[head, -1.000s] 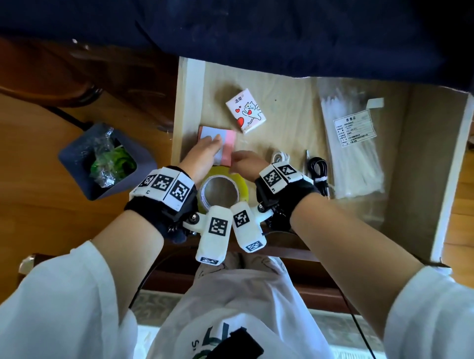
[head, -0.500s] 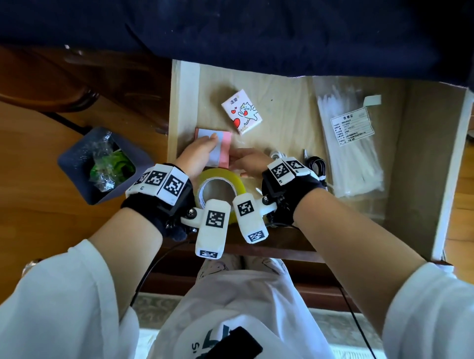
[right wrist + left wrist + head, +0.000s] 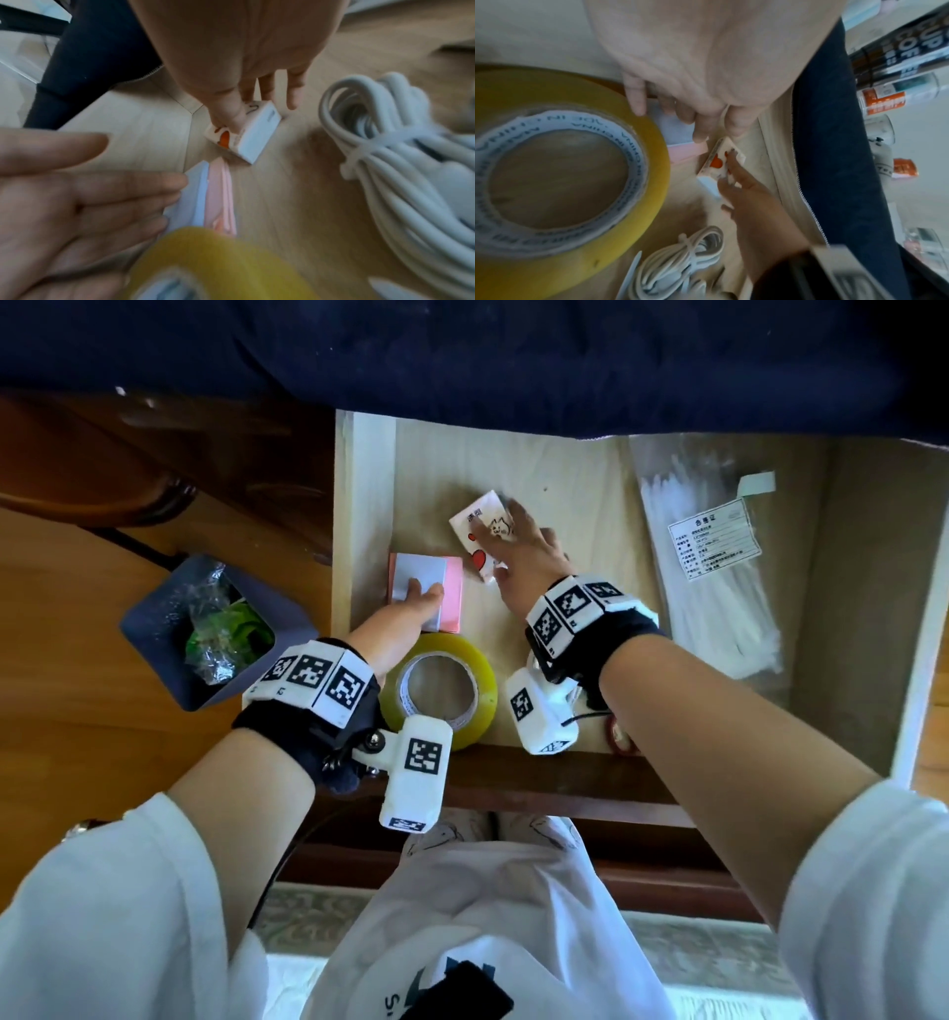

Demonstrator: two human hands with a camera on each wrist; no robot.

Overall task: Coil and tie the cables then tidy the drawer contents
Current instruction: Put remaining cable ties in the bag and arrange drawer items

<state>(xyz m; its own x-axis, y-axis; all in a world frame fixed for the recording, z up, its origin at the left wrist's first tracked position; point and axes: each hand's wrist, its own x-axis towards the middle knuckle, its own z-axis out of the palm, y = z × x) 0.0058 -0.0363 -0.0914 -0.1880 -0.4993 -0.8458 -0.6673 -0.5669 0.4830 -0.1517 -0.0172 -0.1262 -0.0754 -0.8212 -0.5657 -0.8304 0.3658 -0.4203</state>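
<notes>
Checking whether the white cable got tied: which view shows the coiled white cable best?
Right wrist: the coiled white cable fills the right side, its white tie visible. Left wrist shows it at the bottom edge. In the head view the right hand and wrist hide it.

In the drawer (image 3: pixel 367 505), notepads (image 3: pixel 426 572) lie behind the tape roll (image 3: pixel 441 690), the small box (image 3: pixel 480 531) right of them, the cable bundle (image 3: pixel 401 182) seemingly farther right.

Your white box (image 3: pixel 480 534) with red hearts and a cat drawing sits in the pale wood drawer (image 3: pixel 580 505). Near its left edge, your pad (image 3: pixel 452 588) shows pink beneath light blue; at the front edge, yellow tape (image 3: pixel 477 675) on a white, printed core. The coiled cable (image 3: pixel 401 182) is white.
</notes>
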